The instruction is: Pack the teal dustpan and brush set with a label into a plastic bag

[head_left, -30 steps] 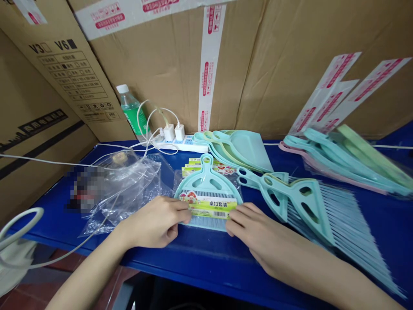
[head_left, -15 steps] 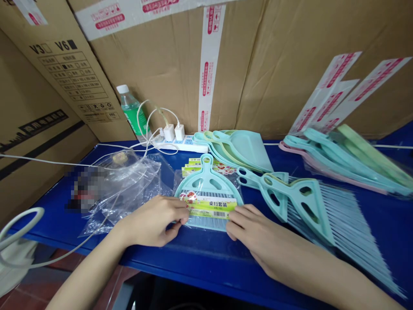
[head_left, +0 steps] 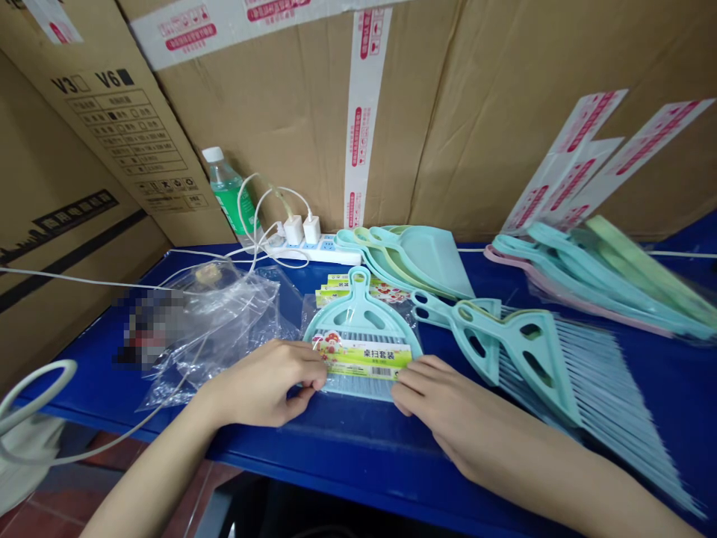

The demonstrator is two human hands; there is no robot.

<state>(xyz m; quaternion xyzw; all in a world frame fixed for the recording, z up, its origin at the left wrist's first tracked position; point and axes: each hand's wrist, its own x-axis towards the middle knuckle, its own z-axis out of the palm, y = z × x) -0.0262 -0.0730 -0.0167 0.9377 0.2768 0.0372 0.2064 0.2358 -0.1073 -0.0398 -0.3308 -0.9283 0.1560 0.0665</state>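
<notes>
A light-blue dustpan and brush set (head_left: 360, 321) lies flat on the blue table, handle pointing away, in a clear plastic bag. Across its front is a green and white printed label card (head_left: 376, 359). My left hand (head_left: 274, 381) is closed at the left side of the bag, thumb and fingers pinching the plastic near the card's end. At the right side, my right hand (head_left: 431, 385) has its fingers curled on the bag's edge by the card. Behind the handle are several more label cards (head_left: 341, 282). Loose brushes (head_left: 532, 351) lie just right of the set.
Stacked dustpans (head_left: 431, 258) sit at the back, and bagged sets (head_left: 605, 276) at far right. Clear plastic bags (head_left: 224, 321) lie on the left. Behind them are a power strip (head_left: 328, 250), white cables and a green-labelled bottle (head_left: 229, 198). Cardboard boxes (head_left: 291, 119) wall the back.
Almost nothing differs. Both hands stay on the bag's sides, with only tiny finger shifts around the label card.
</notes>
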